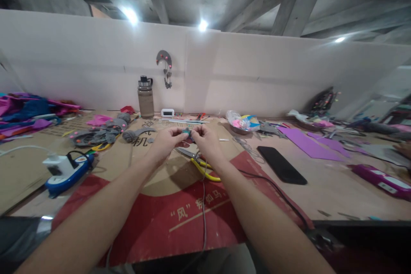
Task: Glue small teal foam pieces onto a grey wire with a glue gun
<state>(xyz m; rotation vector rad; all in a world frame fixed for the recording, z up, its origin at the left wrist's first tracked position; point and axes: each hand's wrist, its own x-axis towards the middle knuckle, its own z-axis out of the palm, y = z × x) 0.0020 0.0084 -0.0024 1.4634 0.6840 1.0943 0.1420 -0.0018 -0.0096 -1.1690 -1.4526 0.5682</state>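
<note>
My left hand (170,140) and my right hand (204,139) meet above the cardboard, fingertips pinched on a small teal-green piece (186,131). Its exact kind is too small to make out. From beside my right hand a thin grey cord (204,205) runs down across the red print and over the table's front edge. Scissors with yellow handles (210,176) lie just below my hands, their blades pointing to the left and partly hidden. Under everything is a flat sheet of red and brown cardboard (154,222).
To the left are a blue power strip (69,177) with a white plug, grey felt pieces (96,135) and colourful cloth (28,109). A bottle (146,98) stands at the back. On the right lie a black phone (281,165), purple sheets (310,143) and a magenta power strip (382,181).
</note>
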